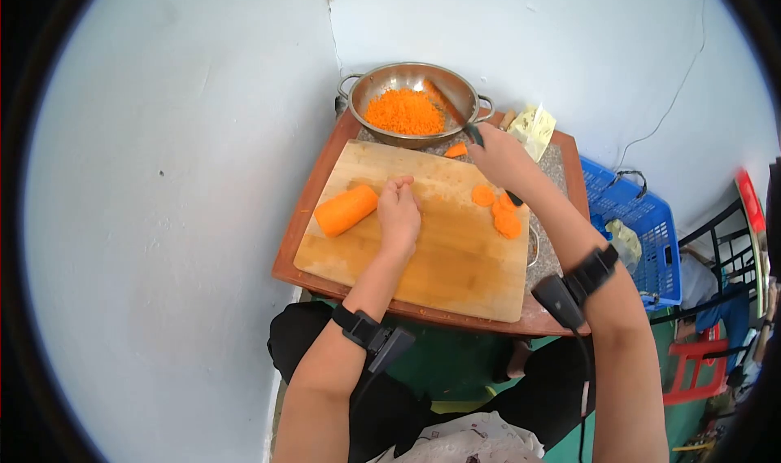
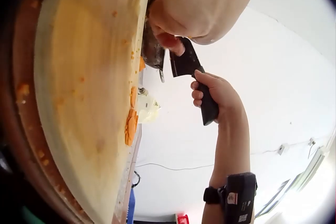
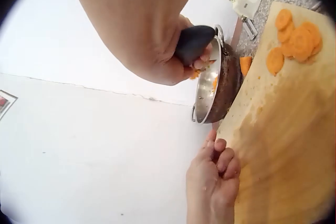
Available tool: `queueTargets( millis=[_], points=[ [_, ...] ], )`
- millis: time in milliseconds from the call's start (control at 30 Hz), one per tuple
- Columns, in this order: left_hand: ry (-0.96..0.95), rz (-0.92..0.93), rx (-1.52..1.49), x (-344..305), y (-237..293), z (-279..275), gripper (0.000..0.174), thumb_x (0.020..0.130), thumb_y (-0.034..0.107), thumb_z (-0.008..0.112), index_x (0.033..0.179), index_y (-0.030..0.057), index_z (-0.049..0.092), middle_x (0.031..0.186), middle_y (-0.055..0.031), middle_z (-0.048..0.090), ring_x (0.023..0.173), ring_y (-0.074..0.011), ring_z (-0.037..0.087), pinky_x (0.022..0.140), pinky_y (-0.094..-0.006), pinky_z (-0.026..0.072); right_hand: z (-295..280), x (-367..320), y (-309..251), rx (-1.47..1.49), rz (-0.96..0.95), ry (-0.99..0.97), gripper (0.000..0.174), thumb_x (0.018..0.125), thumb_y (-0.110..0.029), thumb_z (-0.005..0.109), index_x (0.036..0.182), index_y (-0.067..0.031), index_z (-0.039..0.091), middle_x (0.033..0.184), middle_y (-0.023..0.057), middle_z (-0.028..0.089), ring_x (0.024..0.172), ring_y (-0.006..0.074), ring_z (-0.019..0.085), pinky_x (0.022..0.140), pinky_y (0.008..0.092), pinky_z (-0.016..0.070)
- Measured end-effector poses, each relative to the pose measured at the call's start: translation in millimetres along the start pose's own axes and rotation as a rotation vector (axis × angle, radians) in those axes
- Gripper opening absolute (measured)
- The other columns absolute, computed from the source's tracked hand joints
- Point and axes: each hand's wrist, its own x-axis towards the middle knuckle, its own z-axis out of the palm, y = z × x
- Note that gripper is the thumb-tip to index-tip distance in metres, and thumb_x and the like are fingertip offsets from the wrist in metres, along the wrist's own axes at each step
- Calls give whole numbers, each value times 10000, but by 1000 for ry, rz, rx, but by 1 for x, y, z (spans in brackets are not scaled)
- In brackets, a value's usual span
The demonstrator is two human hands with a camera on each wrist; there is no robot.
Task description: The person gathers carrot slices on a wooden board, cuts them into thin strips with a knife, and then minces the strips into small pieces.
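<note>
My right hand [image 1: 506,160] grips the black handle of a cleaver [image 2: 185,62], its blade over the metal pan [image 1: 413,140] and orange smears on it in the head view. Chopped carrot [image 1: 404,111] lies heaped in the pan. My left hand [image 1: 399,217] is above the cutting board [image 1: 455,259], holding nothing, fingers loosely bent in the right wrist view. Just left of it lies a thick peeled carrot piece [image 1: 346,211]. Round carrot slices [image 3: 302,43] overlap on the board's right part. The blade is hidden in the right wrist view.
A small carrot chunk [image 1: 456,150] lies between pan and board. Beside the pan stands a yellowish packet [image 1: 533,129] on the wood-edged table [image 1: 286,255]. To the right are a blue basket [image 1: 643,219] and a red stool [image 1: 695,373]. White walls stand behind and left.
</note>
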Motion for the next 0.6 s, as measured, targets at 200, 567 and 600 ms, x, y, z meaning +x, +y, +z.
queueTargets(
  millis=[200,567,600],
  points=[
    [-165,-98,-29,-6,2,-7,229,997,28,378,1166,-26,523,1116,-125,568,859,-199,653,702,-282,551,6,31,-6,-215,-120,80,227,887,-174,576,949,45,570,869,244,666,801,374,672,688,458,543],
    [-244,16,30,-9,-7,-12,230,1011,111,426,1152,-22,549,1035,-130,652,928,-162,643,815,-287,521,-7,9,7,1256,464,-192,143,961,-166,563,909,-69,472,726,8,523,513,80,490,419,240,426],
    [-228,57,58,-9,-9,-12,244,1009,125,434,1159,-27,552,1015,-129,666,910,-163,646,808,-285,521,-9,5,8,1330,475,-193,145,963,-158,560,908,-58,471,728,17,520,520,89,493,421,249,430]
  ],
)
